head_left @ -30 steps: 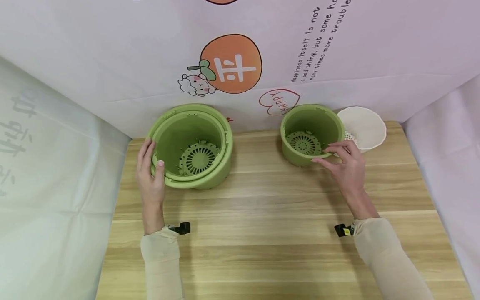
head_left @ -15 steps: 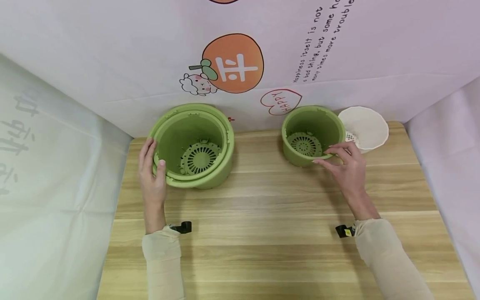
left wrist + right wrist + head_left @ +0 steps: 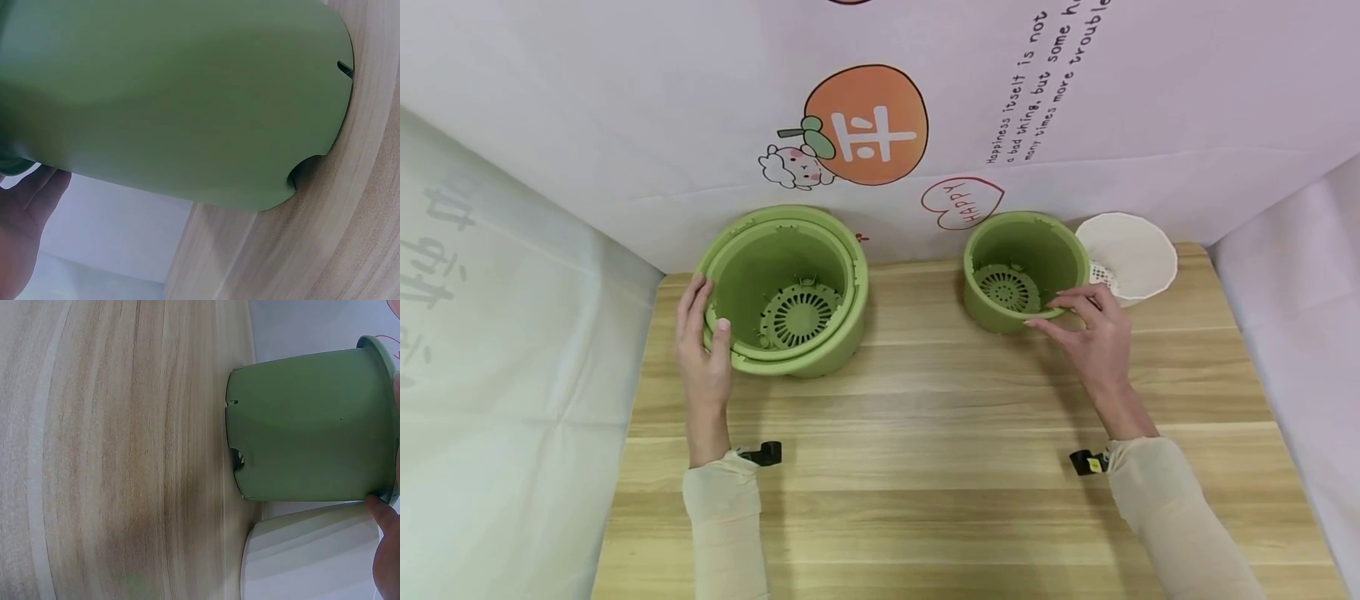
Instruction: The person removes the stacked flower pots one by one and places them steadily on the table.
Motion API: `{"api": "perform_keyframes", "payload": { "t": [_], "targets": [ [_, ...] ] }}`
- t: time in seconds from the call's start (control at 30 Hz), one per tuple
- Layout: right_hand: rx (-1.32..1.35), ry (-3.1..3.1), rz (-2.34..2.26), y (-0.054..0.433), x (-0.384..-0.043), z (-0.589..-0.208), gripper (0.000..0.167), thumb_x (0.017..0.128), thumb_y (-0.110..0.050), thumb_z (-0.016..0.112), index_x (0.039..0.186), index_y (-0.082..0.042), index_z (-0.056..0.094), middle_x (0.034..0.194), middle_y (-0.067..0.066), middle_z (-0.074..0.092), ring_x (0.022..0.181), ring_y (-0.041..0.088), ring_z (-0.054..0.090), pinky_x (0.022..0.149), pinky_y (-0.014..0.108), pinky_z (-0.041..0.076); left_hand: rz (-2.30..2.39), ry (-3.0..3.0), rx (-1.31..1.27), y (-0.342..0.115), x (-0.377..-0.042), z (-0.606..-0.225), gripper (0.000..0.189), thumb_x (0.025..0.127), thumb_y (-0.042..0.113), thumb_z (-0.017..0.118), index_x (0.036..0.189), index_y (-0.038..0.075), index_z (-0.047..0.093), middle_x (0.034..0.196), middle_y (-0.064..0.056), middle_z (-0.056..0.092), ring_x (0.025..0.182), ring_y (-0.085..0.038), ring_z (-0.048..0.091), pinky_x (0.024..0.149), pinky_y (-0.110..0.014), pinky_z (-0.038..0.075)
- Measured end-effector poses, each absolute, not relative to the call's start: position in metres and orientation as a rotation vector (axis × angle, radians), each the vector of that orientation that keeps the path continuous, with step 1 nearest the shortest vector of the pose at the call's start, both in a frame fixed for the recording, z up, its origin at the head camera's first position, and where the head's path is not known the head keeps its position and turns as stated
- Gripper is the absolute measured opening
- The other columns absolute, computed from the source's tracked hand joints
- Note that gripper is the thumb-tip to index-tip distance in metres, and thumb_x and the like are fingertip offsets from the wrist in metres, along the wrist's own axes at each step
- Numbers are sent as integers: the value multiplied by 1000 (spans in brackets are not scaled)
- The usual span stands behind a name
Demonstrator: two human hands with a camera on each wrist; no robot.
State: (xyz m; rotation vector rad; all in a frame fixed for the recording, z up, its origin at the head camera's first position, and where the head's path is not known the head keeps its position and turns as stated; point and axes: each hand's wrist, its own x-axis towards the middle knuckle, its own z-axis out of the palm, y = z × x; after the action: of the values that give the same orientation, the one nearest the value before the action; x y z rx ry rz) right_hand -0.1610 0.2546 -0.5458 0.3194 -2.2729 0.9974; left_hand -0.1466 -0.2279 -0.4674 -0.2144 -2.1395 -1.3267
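Two nested green flowerpots stand at the back left, the inner pot (image 3: 782, 287) sitting inside the large outer pot (image 3: 831, 354). Cupped at their near-left rim is my left hand (image 3: 706, 367), fingers along the outside and thumb over the edge. In the left wrist view the outer pot's wall (image 3: 175, 106) fills most of the frame, with fingertips partly hidden behind it. On the right, a smaller green flowerpot (image 3: 992, 312) stands upright, slotted base visible inside. My right hand (image 3: 1097, 342) pinches its near-right rim between thumb and fingers; one finger shows under the rim in the right wrist view.
A white pot (image 3: 1138, 258) with a perforated base leans close beside the small green pot, partly hidden by it. The wooden table (image 3: 925, 467) ends at a printed white sheet (image 3: 700, 125) behind the pots, and white cloth hangs on both sides.
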Motion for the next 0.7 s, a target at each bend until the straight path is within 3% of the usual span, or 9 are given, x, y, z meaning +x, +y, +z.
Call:
{"api": "perform_keyframes", "payload": {
  "t": [0.37,0.5,0.7],
  "targets": [
    [317,-2303,924,253,-161,-548,39,57,-11,94,86,5,73,99,21,66,91,34,59,87,13,38,-1327,-2142,-212,-228,-146,-467,51,96,17,50,133,-18,49,143,-35,43,136,-50,36,118,-39,27],
    [325,-2298,885,252,-159,-549,39,63,-18,92,91,3,74,103,19,68,95,35,63,96,16,42,-1326,-2134,-231,-229,-146,-468,54,98,23,51,133,-18,48,142,-36,42,136,-50,36,118,-41,27],
    [348,-2255,808,251,-158,-550,49,78,-43,79,106,-3,76,119,16,69,108,42,65,108,42,43,-1319,-2129,-237,-228,-147,-467,52,96,19,50,133,-18,49,142,-36,43,135,-51,36,118,-41,28]
  ]
}}
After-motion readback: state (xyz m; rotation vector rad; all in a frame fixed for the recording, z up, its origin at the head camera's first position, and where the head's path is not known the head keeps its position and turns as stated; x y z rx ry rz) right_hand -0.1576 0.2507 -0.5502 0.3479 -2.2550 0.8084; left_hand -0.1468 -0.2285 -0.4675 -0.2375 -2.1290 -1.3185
